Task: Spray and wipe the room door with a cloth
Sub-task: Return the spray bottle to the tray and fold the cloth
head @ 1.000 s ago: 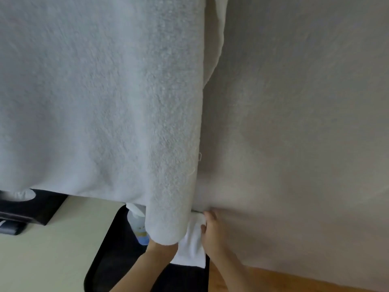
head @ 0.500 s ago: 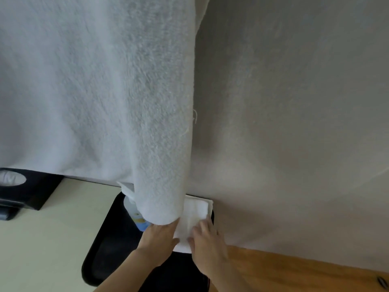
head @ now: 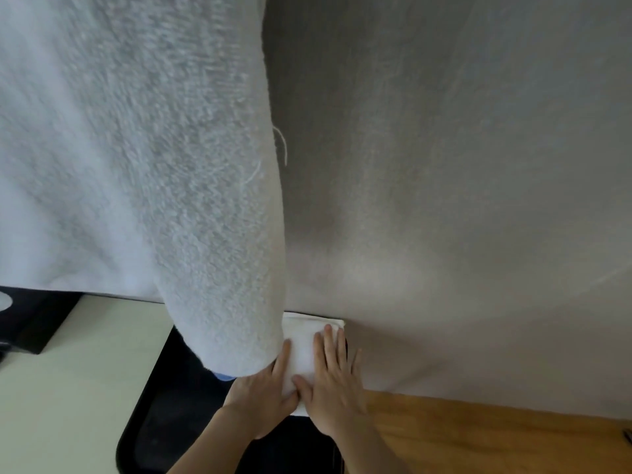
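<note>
Both hands now flat, fingers spread on cloth

towel: hangs close to the lens, blurred, cut off at top and left; covers most of the view
bottle: only a blue sliver shows under the towel
cloth: partly under both hands
tray: cut off at the bottom edge
black box: cut off at left, top hidden

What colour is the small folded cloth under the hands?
White, plain; the cloth shows best in the head view.
</note>
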Available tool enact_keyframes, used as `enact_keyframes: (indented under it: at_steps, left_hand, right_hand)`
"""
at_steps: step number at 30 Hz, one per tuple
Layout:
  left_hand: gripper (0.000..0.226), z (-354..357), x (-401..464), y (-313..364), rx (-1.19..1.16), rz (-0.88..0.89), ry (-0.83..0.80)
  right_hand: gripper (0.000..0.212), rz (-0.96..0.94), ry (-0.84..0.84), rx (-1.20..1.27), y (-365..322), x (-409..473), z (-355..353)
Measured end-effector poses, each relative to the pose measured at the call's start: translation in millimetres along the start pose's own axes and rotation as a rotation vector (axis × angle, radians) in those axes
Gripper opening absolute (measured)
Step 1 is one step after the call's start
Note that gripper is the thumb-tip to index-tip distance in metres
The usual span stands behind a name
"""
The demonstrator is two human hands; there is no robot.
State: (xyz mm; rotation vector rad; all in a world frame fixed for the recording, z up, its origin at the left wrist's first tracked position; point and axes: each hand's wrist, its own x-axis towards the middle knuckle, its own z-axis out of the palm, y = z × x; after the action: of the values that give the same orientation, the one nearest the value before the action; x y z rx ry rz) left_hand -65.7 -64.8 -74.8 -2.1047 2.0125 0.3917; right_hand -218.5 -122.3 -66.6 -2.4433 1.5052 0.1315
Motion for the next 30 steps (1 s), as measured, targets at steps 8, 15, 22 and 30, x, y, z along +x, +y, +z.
enact_keyframes:
  at_steps: [8, 15, 22, 30]
  left_hand:
    - [0.099, -22, -3, 8, -0.084, -0.038, 0.014]
    - [0.111, -27, -3, 10, -0.056, -0.018, -0.128]
    - [0.112, -17, 6, 7, -0.031, -0.03, -0.131]
    - [0.117, -22, -7, 13, -0.032, -0.041, -0.177]
  right_hand:
    - [0.096, 0.056, -0.089, 0.027, 1, -6, -4]
    - [0.088, 0.099, -0.156, 0.025, -2, -11, -13]
    - [0.084, 0.113, -0.21, 0.206, 0, -8, -9]
    - [0.086, 0.034, -0.219, 0.21, 2, -23, -11]
